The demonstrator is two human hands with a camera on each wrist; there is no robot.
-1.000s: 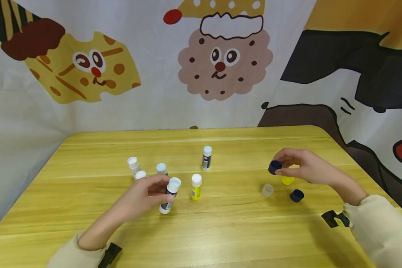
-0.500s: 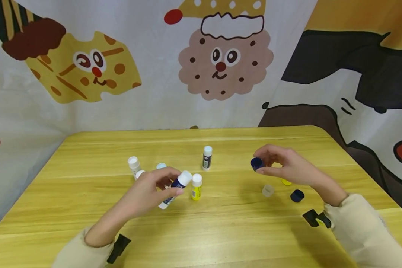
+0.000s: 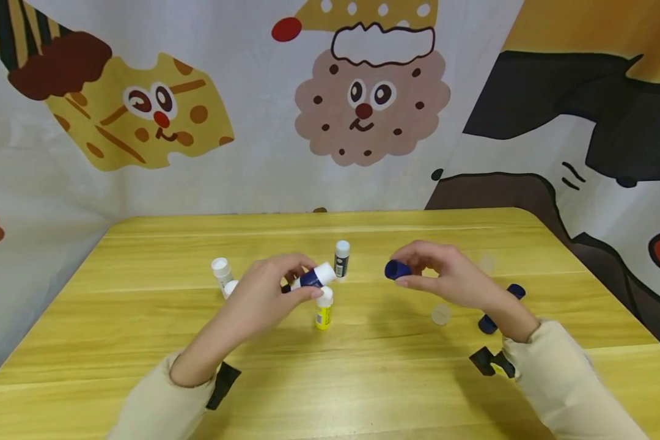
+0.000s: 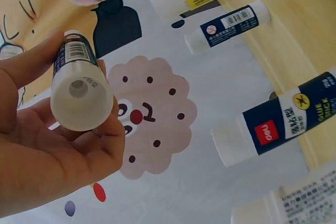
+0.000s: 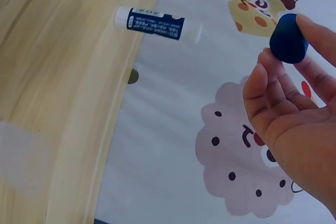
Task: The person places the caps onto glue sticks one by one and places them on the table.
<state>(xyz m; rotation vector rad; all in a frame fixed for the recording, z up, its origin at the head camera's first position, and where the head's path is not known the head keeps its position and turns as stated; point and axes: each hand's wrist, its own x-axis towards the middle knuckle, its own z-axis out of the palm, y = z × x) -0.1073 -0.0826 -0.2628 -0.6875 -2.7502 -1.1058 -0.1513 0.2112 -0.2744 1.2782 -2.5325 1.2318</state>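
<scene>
My left hand [image 3: 266,290] grips a navy-and-white glue stick [image 3: 313,278] between thumb and fingers, above the table. The stick lies tilted, its white end pointing right. Across from it, my right hand [image 3: 451,275] pinches a navy cap [image 3: 398,270], its hollow end facing left toward the stick. A gap separates cap and stick. The left wrist view shows the round base of the held glue stick [image 4: 81,95], while the cap [image 5: 289,39] sits between thumb and fingertips in the right wrist view. A yellow glue stick [image 3: 323,313] stands upright just below the held one.
Behind the hands stands a small navy glue stick [image 3: 341,260]. White-topped glue sticks [image 3: 221,271] stand left, partly hidden by the left hand. On the right lie a clear cap [image 3: 441,314] and navy caps [image 3: 487,324]. A printed curtain [image 3: 253,177] hangs behind the table [image 3: 363,391].
The left hand has moved right and tilted the glue stick from near upright toward level. The right hand has brought the navy cap left and turned its hollow end toward the stick.
</scene>
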